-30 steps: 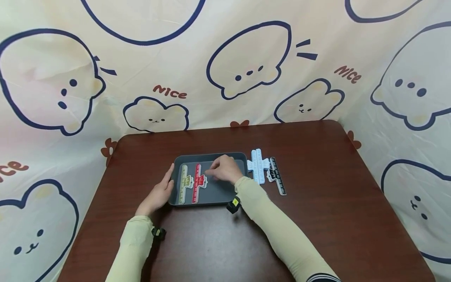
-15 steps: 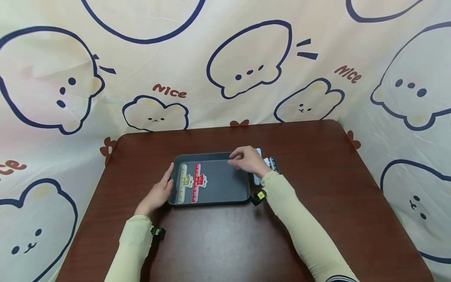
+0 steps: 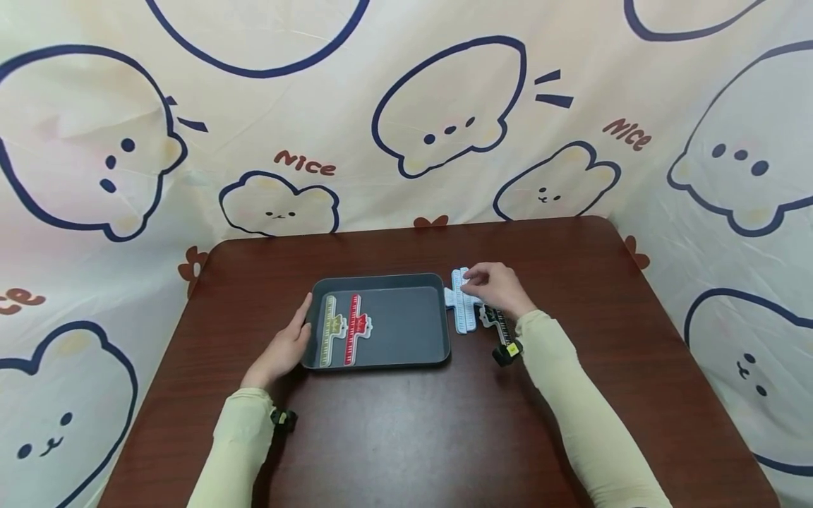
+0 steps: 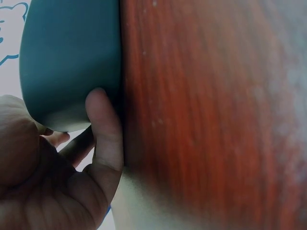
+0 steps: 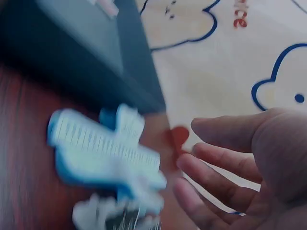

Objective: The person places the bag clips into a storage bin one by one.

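My left hand (image 3: 282, 353) rests against the left side of a dark grey tray (image 3: 406, 339), its fingers along the outer wall (image 4: 72, 57). Inside that tray lie a yellow-green ruler clip (image 3: 328, 331) and a red ruler clip (image 3: 353, 331), side by side. My right hand (image 3: 498, 286) hovers over the light blue ruler clips (image 3: 464, 310), which look like two laid together at the tray's right. Nothing shows between its loosely bent fingers (image 5: 211, 177). Partly under the right hand and wrist lies a black ruler clip (image 3: 498, 324).
The brown table (image 3: 394, 437) has rounded far corners. A cream cloth (image 3: 356, 127) with cartoon outlines hangs behind it and on both sides. A small black device with a yellow mark (image 3: 507, 351) sits on the right wrist, and another device (image 3: 284, 420) on the left.
My right hand has moved right, from above the tray beside the red clip to over the light blue clips. The left hand stays at the tray's side.
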`<state>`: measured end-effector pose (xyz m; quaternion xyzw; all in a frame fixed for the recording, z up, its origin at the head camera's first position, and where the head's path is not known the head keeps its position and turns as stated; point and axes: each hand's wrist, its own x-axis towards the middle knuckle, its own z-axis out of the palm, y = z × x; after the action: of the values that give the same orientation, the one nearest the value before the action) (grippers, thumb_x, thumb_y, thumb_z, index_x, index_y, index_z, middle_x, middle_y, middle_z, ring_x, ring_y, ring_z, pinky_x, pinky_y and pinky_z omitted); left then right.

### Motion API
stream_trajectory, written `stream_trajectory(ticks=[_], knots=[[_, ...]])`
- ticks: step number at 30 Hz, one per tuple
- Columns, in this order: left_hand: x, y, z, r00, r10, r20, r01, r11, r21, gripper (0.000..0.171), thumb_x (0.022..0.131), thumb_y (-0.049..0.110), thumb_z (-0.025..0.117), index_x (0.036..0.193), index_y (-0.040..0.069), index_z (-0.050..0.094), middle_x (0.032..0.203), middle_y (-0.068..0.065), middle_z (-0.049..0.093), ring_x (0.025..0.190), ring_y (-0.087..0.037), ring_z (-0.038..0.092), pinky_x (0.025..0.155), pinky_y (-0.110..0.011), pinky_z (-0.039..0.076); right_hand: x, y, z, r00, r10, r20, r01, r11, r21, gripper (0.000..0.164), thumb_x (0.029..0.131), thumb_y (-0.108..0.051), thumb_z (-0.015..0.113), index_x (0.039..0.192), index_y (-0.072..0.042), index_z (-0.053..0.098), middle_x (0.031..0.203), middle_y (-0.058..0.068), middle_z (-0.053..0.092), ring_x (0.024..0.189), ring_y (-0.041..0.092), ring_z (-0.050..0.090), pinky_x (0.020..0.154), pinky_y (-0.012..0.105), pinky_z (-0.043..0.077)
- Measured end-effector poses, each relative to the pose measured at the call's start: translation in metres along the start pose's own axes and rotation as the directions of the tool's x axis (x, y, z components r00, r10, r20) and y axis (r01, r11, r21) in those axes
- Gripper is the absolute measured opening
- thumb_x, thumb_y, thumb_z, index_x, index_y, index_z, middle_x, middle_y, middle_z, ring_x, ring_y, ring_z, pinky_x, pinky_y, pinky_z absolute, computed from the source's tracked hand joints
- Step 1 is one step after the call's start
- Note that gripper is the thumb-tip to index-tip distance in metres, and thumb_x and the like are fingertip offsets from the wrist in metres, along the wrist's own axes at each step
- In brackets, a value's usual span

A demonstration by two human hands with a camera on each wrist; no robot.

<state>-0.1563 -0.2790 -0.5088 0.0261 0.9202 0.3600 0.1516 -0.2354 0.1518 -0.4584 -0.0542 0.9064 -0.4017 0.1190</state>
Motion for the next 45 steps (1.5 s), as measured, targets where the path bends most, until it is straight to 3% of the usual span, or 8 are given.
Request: stream_trajectory(ticks=[6, 15, 24, 40, 45], knots=[[-0.002, 0.0, 0.001, 1.0, 0.002, 0.009, -0.002, 1.0, -0.011, 0.064, 0.115, 0.026, 0.029, 0.168, 0.027, -0.007, 0.171, -0.025, 0.013, 0.148, -0.049, 0.034, 0.119, -0.066, 0.031, -0.001, 0.022, -0.005, 0.999, 0.036, -0.024, -0.037, 0.997, -0.068, 0.038, 0.097, -0.018, 0.074, 0.132, -0.005, 0.069, 0.129, 0.017, 0.068, 0.114, 0.033, 0.059, 0.099, 0.049, 0.053], [-0.003, 0.0, -0.001, 1.0, 0.011, 0.001, -0.011, 1.0, -0.001, 0.064, 0.115, 0.025, 0.029, 0.168, 0.026, -0.006, 0.17, -0.026, 0.015, 0.149, -0.049, 0.034, 0.119, -0.066, 0.03, 0.006, 0.034, 0.002, 1.0, 0.025, 0.0, -0.024, 0.981, -0.194, 0.048, 0.091, -0.015, 0.079, 0.137, -0.005, 0.067, 0.145, 0.021, 0.06, 0.134, 0.039, 0.051, 0.115, 0.058, 0.041], [-0.002, -0.001, -0.002, 1.0, 0.019, -0.008, -0.019, 1.0, 0.009, 0.063, 0.115, 0.024, 0.03, 0.168, 0.024, -0.005, 0.169, -0.027, 0.017, 0.147, -0.049, 0.036, 0.119, -0.066, 0.031, 0.01, 0.032, 0.012, 0.999, 0.034, -0.002, -0.033, 0.966, -0.256, 0.046, 0.09, -0.013, 0.081, 0.134, -0.005, 0.069, 0.143, 0.02, 0.062, 0.131, 0.037, 0.048, 0.114, 0.055, 0.043], [-0.001, 0.0, -0.001, 1.0, 0.004, -0.002, -0.004, 1.0, 0.005, 0.064, 0.115, 0.025, 0.029, 0.168, 0.026, -0.007, 0.169, -0.028, 0.016, 0.148, -0.049, 0.035, 0.119, -0.066, 0.031, 0.009, 0.025, 0.012, 0.995, -0.091, -0.042, 0.067, 0.915, -0.397, 0.042, 0.092, -0.014, 0.078, 0.131, 0.0, 0.07, 0.131, 0.021, 0.068, 0.118, 0.034, 0.058, 0.105, 0.052, 0.05], [-0.002, 0.0, -0.001, 1.0, 0.019, -0.013, -0.019, 1.0, 0.009, 0.064, 0.115, 0.024, 0.029, 0.168, 0.025, -0.006, 0.168, -0.029, 0.018, 0.147, -0.049, 0.036, 0.118, -0.066, 0.031, 0.009, 0.023, 0.01, 0.994, -0.098, -0.055, 0.07, 0.922, -0.381, 0.042, 0.091, -0.014, 0.08, 0.131, 0.0, 0.071, 0.133, 0.021, 0.068, 0.121, 0.035, 0.062, 0.106, 0.053, 0.051]])
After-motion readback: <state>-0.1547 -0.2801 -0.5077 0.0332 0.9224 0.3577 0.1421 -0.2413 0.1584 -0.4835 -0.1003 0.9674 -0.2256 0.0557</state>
